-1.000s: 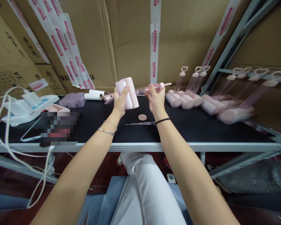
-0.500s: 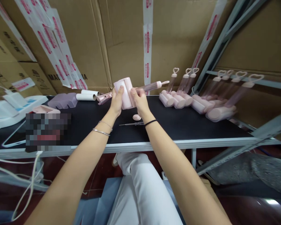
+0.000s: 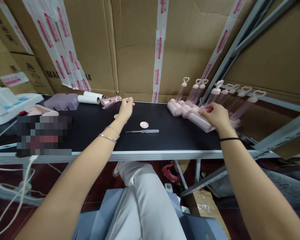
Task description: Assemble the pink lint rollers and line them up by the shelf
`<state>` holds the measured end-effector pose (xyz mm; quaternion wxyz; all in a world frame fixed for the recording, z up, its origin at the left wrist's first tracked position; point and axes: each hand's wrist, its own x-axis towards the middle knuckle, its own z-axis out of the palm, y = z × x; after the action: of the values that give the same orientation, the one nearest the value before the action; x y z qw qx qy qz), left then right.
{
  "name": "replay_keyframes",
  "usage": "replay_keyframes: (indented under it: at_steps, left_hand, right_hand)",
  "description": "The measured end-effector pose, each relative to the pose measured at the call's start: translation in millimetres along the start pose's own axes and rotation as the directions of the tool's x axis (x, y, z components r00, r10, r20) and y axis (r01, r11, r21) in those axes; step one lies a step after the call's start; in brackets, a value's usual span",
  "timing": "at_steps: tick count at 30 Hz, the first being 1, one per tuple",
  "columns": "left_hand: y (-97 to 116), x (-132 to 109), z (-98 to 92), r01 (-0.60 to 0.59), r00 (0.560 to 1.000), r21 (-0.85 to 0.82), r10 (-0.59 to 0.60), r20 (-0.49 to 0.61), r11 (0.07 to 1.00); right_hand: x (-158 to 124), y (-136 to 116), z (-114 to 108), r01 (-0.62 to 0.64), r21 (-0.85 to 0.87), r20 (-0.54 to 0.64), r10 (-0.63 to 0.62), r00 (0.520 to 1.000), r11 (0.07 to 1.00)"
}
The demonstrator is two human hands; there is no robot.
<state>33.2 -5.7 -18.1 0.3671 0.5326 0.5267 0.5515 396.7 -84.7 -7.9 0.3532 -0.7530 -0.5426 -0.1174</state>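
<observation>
My right hand reaches to the right side of the table, its thumb and fingers closed on a pale pink twin-barrel body. Behind that hand rises a clear tube with a heart-shaped top. My left hand hovers above the table with its fingers curled in, and nothing shows between them. Beneath its wrist a small pink piece is partly hidden. A round pink cap lies just above a clear-handled screwdriver.
Similar pink bodies with heart-topped tubes stand at the right. Left of centre are a pink clip-like part, white rolls and a lilac block. Cardboard backs the table; a metal shelf post rises right.
My right hand has carried the pink twin-barrel body from the centre to the group at the right. My left hand has let go of it and curled its fingers.
</observation>
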Motion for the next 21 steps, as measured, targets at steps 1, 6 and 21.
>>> replay_keyframes:
  at_steps: [1,6,21]
  left_hand:
    - [-1.0,0.2,0.1,-0.001,1.0,0.005,0.001,0.0,1.0]
    - [-6.9,6.3,-0.8,-0.029,1.0,0.021,0.029,-0.006,0.999]
    - [-5.4,68.0,-45.8,0.029,0.999,0.465,-0.011,-0.042,0.885]
  right_hand:
    - [-0.6,10.8,0.6,-0.047,-0.005,-0.002,0.047,0.999,0.999]
    - [-22.2,13.3,2.5,-0.151,-0.012,-0.248,0.143,0.958,0.989]
    - [-66.0,-193.1,45.0,0.6,0.282,0.444,-0.656,0.61,0.749]
